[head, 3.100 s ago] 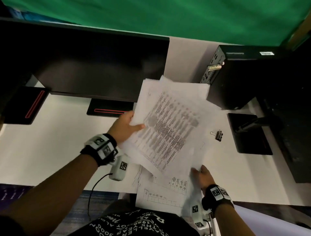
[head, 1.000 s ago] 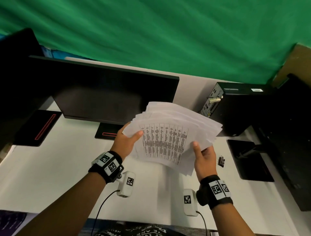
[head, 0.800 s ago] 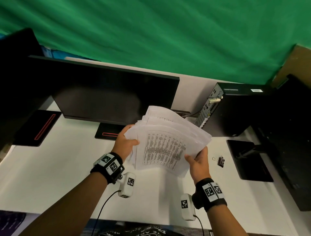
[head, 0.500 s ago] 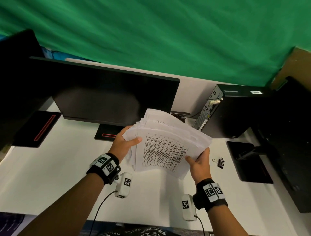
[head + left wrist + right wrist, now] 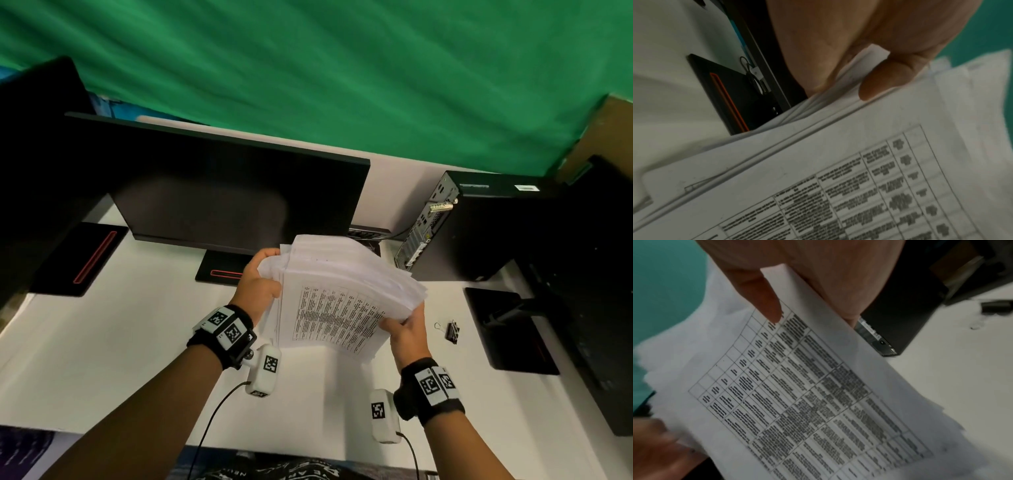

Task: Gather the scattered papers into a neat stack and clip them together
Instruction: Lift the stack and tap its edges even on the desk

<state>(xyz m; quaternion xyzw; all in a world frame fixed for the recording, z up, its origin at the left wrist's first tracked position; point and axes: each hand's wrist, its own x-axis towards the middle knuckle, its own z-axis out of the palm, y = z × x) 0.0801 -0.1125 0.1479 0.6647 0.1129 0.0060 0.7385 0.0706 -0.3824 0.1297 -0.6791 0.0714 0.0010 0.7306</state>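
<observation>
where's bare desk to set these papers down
Bare desk lies left of the left hand, in front of the monitor. It is tighter on the right: the clip sits between the right hand and a black stand base.

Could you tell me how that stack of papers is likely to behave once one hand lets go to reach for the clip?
The papers would probably flop: the sheets already bow between the left hand and right hand. Their edges are fanned and uneven, so loose sheets may slide apart. The binder clip on the desk looks small and easy to pinch.

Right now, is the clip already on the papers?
No: the clip lies on the desk, right of the papers held in both hands.
</observation>
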